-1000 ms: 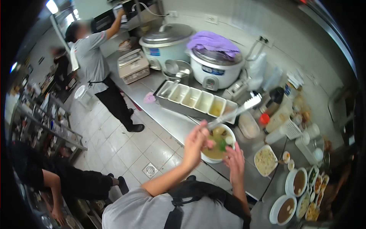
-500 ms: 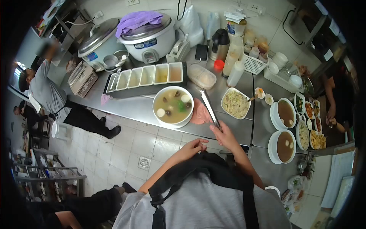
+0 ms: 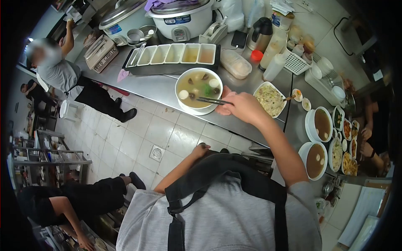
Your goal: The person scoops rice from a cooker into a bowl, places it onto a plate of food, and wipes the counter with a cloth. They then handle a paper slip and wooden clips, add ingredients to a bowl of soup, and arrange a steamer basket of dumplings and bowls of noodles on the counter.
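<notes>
My right hand point(image 3: 245, 107) is closed on the tongs point(image 3: 213, 101), whose tips reach over the broth in the white soup bowl point(image 3: 179, 83). Pale round slices, dark pieces and a green clump lie in that broth. Under the bowl is a white plate point(image 3: 200, 112), beside a pink cloth point(image 3: 225, 109). Low in front of my body is my left hand point(image 3: 201, 151), away from the counter; its fingers look curled, and what they hold, if anything, is hidden. A square white dish of rice point(image 3: 269, 99) sits right of my right hand.
Behind the bowl stands a condiment rack point(image 3: 167, 67). Bottles point(image 3: 274, 67) and a thermos point(image 3: 259, 35) are at the back. Two brown soup bowls point(image 3: 315, 161) and small side dishes point(image 3: 346, 129) stand right. Other people are at left, lower left and far right.
My right hand has moved the tongs left, from beside the bowl to over the soup. My left hand has lowered and moved left. The view has shifted, and the person at left has moved.
</notes>
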The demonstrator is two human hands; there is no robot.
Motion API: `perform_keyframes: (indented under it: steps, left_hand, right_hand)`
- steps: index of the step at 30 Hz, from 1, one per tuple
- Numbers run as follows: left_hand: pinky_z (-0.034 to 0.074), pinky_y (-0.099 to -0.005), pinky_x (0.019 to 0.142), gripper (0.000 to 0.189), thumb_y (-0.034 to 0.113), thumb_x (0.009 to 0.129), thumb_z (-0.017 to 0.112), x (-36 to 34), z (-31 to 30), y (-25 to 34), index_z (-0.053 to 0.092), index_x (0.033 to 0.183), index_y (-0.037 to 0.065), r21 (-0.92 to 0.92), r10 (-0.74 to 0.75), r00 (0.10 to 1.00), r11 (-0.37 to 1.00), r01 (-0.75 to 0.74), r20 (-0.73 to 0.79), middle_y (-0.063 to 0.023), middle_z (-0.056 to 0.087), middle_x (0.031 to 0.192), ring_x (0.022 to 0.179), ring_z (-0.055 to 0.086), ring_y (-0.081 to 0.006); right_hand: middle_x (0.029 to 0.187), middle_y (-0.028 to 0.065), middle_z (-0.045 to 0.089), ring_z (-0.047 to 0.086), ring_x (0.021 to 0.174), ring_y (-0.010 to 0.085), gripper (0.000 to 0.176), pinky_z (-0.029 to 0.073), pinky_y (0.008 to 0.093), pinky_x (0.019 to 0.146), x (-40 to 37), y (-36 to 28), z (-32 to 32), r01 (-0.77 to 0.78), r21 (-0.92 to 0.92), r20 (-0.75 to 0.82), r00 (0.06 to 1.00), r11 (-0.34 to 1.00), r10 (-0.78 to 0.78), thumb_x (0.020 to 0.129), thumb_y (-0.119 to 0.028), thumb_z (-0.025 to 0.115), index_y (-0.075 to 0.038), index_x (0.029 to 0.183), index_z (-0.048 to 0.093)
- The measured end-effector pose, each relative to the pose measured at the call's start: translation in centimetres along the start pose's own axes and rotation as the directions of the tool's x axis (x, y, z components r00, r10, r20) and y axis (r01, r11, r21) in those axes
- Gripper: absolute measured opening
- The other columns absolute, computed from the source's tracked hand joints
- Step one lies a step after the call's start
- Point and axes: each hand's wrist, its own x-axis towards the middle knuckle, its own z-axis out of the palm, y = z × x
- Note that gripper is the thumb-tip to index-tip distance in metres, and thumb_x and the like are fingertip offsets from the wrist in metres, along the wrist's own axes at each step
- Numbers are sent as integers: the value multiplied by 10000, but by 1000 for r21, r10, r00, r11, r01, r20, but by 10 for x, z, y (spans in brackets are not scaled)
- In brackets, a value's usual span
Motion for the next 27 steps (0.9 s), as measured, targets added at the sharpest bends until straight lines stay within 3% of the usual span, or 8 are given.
perform_keyframes:
  steps: [6, 13, 16, 19, 21, 25, 26, 27]
  left_hand:
    - [434, -418, 885, 390, 364, 810, 539, -21, -13, -123, 646, 998, 40, 297, -170, 959, 926, 234, -226, -222, 602, 1060, 1039, 556, -353]
    - [455, -371, 830, 273, 223, 818, 511, 0, -74, -34, 658, 996, 79, 678, -491, 760, 729, 91, 426, -126, 643, 1001, 966, 600, -266]
    - [468, -346, 801, 253, 167, 829, 490, -19, -111, 125, 659, 1004, 96, 680, -331, 753, 704, -205, 569, -90, 664, 954, 925, 621, -232]
    - [473, -326, 695, 191, 127, 827, 503, -63, -146, 393, 668, 875, 42, 458, 397, 668, 505, -731, 629, -83, 669, 822, 768, 632, -201]
    - [469, -330, 667, 213, 195, 828, 505, -64, -134, 518, 649, 767, 49, 559, 553, 716, 461, -689, 425, -84, 637, 749, 693, 607, -212]
    - [467, -351, 687, 214, 120, 890, 451, 3, -65, 716, 615, 998, 36, 417, 976, 136, 53, -907, 171, -149, 614, 766, 730, 595, -291]
    - [478, -319, 782, 248, 96, 894, 482, 21, -52, 765, 576, 1122, 77, 529, 983, 79, -22, -849, 167, -108, 659, 970, 878, 635, -187]
    - [466, -364, 694, 326, 180, 835, 564, 55, -41, 817, 571, 1149, 94, 589, 991, 99, 25, -808, 93, -166, 597, 762, 724, 583, -314]
  right_hand:
    - [890, 140, 639, 617, 819, 310, 241, 501, 416, 758, 26, -10, 7, -117, -113, 60, 990, 987, 125, 779, -273, 600, -101, 939, 653]
    - [888, 169, 581, 599, 758, 354, 215, 507, 453, 632, -22, 40, 32, 63, 67, -299, 953, 996, -40, 799, -251, 562, -62, 898, 590]
    - [822, 170, 612, 596, 686, 360, 213, 490, 453, 628, -57, 34, 20, -100, 303, -336, 920, 948, 204, 843, -240, 534, -74, 957, 603]
    - [781, 180, 615, 589, 672, 360, 259, 471, 434, 612, -99, 47, 40, -206, 438, -328, 870, 875, 369, 868, -259, 528, -91, 1049, 611]
    - [774, 182, 616, 585, 664, 358, 287, 465, 414, 603, -137, 47, 39, -229, 588, -315, 819, 776, 480, 875, -273, 534, -97, 1089, 605]
    - [744, 186, 609, 578, 644, 357, 309, 452, 381, 583, -208, 57, 47, -259, 771, -247, 720, 582, 648, 882, -290, 544, -98, 1119, 598]
    - [738, 186, 606, 579, 643, 357, 313, 453, 375, 583, -222, 60, 48, -262, 752, -296, 685, 605, 665, 881, -292, 547, -97, 1121, 597]
    - [732, 187, 603, 579, 642, 357, 316, 453, 370, 583, -234, 60, 50, -265, 734, -343, 650, 625, 678, 881, -294, 550, -97, 1123, 595]
